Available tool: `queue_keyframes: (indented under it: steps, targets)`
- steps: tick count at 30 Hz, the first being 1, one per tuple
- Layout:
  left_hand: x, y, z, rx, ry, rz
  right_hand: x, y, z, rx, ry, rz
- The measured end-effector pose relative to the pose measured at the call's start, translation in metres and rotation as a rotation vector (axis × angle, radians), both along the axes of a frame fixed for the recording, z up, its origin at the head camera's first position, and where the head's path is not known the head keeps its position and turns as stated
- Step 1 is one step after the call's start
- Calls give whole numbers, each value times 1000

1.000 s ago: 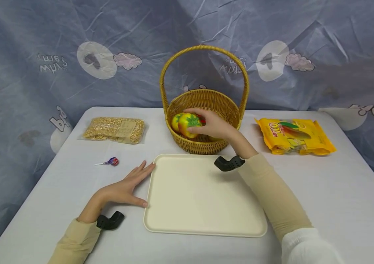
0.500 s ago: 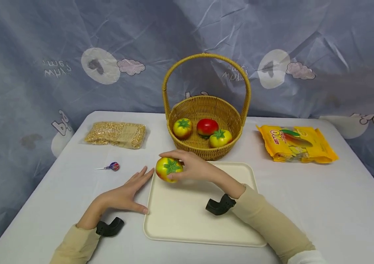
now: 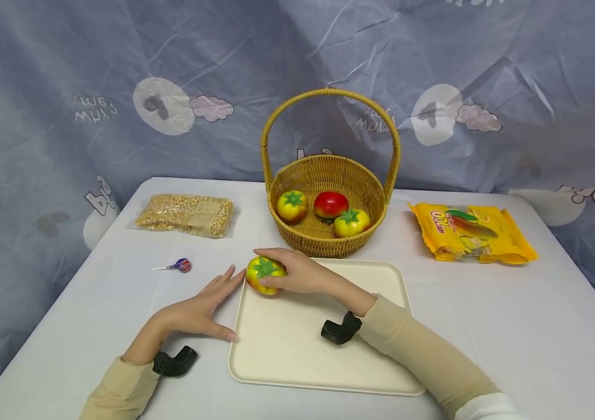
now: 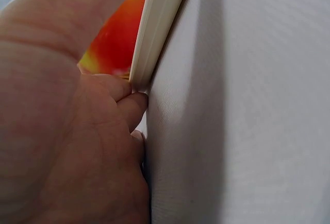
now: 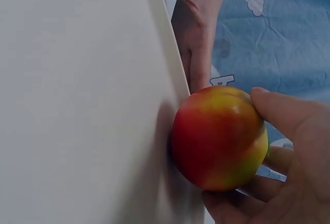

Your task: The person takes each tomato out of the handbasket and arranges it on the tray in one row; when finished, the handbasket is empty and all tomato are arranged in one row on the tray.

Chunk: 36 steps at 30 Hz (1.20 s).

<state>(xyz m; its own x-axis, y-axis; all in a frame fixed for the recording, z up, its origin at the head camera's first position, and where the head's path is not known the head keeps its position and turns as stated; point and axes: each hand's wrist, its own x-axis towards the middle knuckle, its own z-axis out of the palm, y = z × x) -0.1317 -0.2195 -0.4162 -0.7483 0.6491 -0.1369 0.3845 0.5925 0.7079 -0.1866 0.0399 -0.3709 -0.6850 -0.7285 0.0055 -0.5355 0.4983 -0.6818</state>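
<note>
In the head view my right hand (image 3: 297, 271) holds a round yellow-and-red fruit (image 3: 265, 275) with a green leafy top. Thumb and fingers curve around the fruit at the far left corner of the cream tray (image 3: 324, 344). The right wrist view shows the fruit's red side (image 5: 219, 139) close against the tray; whether it bears on the surface is hard to tell. My left hand (image 3: 195, 312) lies with fingers spread on the white cloth, its thumb and fingertips touching the tray's left edge.
Behind the tray stands a wicker basket (image 3: 310, 242) with a tall handle, holding two similar fruits and a red one (image 3: 331, 204). A bag of corn kernels (image 3: 184, 214) and a lollipop (image 3: 183, 265) lie left, a yellow snack packet (image 3: 473, 232) right.
My right hand has lifted the yellow-and-red fruit out of the basket and brought it forward and left to the tray's far left corner, lower now. My left hand has stayed at the tray's edge.
</note>
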Motion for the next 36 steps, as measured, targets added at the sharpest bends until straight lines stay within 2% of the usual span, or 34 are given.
queue_keyframes:
  steps: [4,11,16,19,22,25,28,30,32,36]
  targets:
    - [0,1,-1,-5,7,-5,-1,0,-1,2,3,-13]
    - [4,-5,3,2,5,22,1,-8,8,15,75,46]
    - [4,-4,2,5,3,18,12,2,29,36,128,96]
    - [4,-3,2,6,5,15,18,14,46,-4,159,163]
    - [3,-3,3,10,11,13,17,28,62,-55,219,198]
    - [2,-2,3,11,23,16,5,43,73,-129,283,188]
    - [1,-1,3,8,28,19,-16,58,77,-214,293,130]
    - [1,-1,3,4,21,23,-33,68,76,-279,241,64]
    - [2,0,2,6,14,20,-48,78,74,-364,149,-2]
    - [1,0,1,17,13,10,-71,92,69,-505,-2,-132]
